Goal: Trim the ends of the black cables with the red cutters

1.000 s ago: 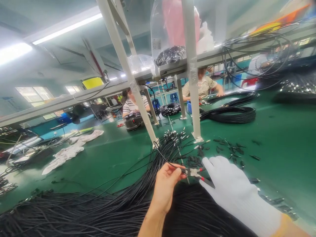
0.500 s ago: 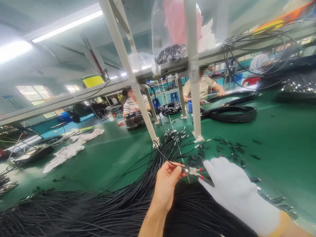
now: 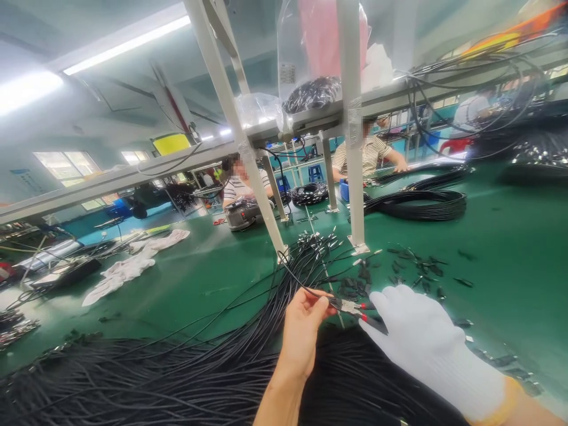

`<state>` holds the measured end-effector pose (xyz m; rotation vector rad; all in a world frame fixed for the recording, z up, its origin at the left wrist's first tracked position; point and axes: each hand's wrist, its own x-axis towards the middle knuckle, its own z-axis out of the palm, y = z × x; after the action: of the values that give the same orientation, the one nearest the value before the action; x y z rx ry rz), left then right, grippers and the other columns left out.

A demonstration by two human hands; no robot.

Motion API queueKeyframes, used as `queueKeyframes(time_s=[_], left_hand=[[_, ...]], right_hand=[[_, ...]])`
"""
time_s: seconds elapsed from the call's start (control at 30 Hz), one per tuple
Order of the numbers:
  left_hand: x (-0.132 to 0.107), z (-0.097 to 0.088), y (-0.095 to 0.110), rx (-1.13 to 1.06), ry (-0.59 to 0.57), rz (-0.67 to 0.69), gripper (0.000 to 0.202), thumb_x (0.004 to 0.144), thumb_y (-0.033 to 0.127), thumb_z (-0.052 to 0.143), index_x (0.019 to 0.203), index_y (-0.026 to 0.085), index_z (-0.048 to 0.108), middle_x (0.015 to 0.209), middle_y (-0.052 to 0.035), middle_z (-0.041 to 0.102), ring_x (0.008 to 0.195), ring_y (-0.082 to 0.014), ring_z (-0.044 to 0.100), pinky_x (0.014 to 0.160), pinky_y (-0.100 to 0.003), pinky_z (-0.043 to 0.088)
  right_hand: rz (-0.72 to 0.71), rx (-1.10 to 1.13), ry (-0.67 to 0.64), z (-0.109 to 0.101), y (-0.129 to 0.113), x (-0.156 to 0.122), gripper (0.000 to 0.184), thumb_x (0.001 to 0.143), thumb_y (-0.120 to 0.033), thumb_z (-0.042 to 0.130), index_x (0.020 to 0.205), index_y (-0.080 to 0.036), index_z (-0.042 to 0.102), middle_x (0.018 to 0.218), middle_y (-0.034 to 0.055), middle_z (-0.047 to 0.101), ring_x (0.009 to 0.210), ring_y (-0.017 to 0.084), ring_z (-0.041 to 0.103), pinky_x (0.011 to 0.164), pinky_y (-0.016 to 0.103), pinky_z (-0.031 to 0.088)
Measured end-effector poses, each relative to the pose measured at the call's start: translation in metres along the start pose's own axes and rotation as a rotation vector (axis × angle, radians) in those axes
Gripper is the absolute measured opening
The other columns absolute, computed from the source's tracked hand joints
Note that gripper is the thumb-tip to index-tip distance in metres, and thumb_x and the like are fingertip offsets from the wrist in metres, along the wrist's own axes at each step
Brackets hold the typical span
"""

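My bare left hand (image 3: 306, 322) pinches the end of a black cable (image 3: 293, 273) between thumb and fingers. My right hand (image 3: 412, 331), in a white knitted glove, grips pliers (image 3: 351, 307) with red and black handles. The metal jaws of the pliers meet the cable end just beyond my left fingertips. Whether the jaws are fully closed I cannot tell. A thick bundle of black cables (image 3: 266, 319) runs from under my hands toward the shelf post, with metal connector ends (image 3: 317, 242) at its far side. Small black pieces (image 3: 352, 287) lie behind the pliers.
White shelf posts (image 3: 355, 177) stand on the green table (image 3: 510, 248). More black scraps (image 3: 421, 266) lie to the right. Coiled cables (image 3: 417, 205) rest farther back. A white cloth (image 3: 133, 266) lies at left. Two people in striped shirts sit across the table.
The view has shifted slightly, so the scene sits a little farther right. Both hands keep nearly the same pose, with the pliers still at the cable end.
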<state>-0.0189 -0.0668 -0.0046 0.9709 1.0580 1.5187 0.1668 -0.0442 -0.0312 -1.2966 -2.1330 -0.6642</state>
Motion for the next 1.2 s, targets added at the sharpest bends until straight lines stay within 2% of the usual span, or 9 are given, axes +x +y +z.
queueKeyframes(time_s=[0.23, 0.6, 0.83, 0.97, 1.2], left_hand=[[0.0002, 0.0012, -0.0004, 0.029, 0.020, 0.025, 0.016, 0.075, 0.025, 0.076, 0.081, 0.014, 0.066, 0.076, -0.0009, 0.066, 0.068, -0.0119, 0.061, 0.071, -0.026, 0.051], [0.0021, -0.0043, -0.0017, 0.039, -0.057, 0.025, 0.019, 0.074, 0.027, 0.078, 0.081, 0.015, 0.065, 0.078, -0.0008, 0.067, 0.071, -0.0130, 0.061, 0.072, -0.027, 0.050], [0.0023, -0.0026, -0.0009, 0.038, -0.048, 0.037, 0.018, 0.075, 0.027, 0.077, 0.081, 0.016, 0.064, 0.076, 0.0008, 0.066, 0.068, -0.0116, 0.060, 0.070, -0.025, 0.048], [0.0000, -0.0001, 0.0028, 0.039, -0.042, 0.052, 0.018, 0.076, 0.028, 0.076, 0.082, 0.016, 0.064, 0.074, 0.0012, 0.064, 0.068, -0.0116, 0.059, 0.068, -0.025, 0.047], [-0.0013, 0.0012, 0.0005, 0.059, 0.021, 0.066, 0.020, 0.076, 0.030, 0.077, 0.079, 0.016, 0.062, 0.071, 0.0025, 0.061, 0.064, -0.0110, 0.058, 0.063, -0.024, 0.046]], right_hand=[[-0.027, 0.018, 0.071, 0.0009, -0.0001, 0.0025, 0.023, 0.082, -0.040, 0.061, 0.081, -0.018, 0.064, 0.072, 0.0060, 0.057, 0.068, 0.024, 0.052, 0.061, 0.033, 0.028], [-0.029, 0.071, -0.014, 0.0083, 0.0017, -0.0015, 0.021, 0.084, -0.039, 0.059, 0.083, -0.018, 0.062, 0.074, 0.0053, 0.056, 0.068, 0.023, 0.053, 0.061, 0.032, 0.028], [-0.013, 0.030, 0.056, 0.0035, 0.0006, -0.0001, 0.021, 0.080, -0.040, 0.063, 0.077, -0.020, 0.061, 0.066, 0.0019, 0.053, 0.059, 0.021, 0.051, 0.057, 0.031, 0.024], [-0.039, 0.020, 0.109, 0.0030, 0.0015, -0.0001, 0.017, 0.082, -0.036, 0.058, 0.075, -0.020, 0.060, 0.065, 0.0022, 0.053, 0.061, 0.021, 0.050, 0.058, 0.031, 0.023], [-0.053, 0.035, 0.106, 0.0064, -0.0002, -0.0002, 0.015, 0.084, -0.034, 0.058, 0.086, -0.019, 0.061, 0.083, 0.0074, 0.061, 0.075, 0.024, 0.052, 0.068, 0.034, 0.032]])
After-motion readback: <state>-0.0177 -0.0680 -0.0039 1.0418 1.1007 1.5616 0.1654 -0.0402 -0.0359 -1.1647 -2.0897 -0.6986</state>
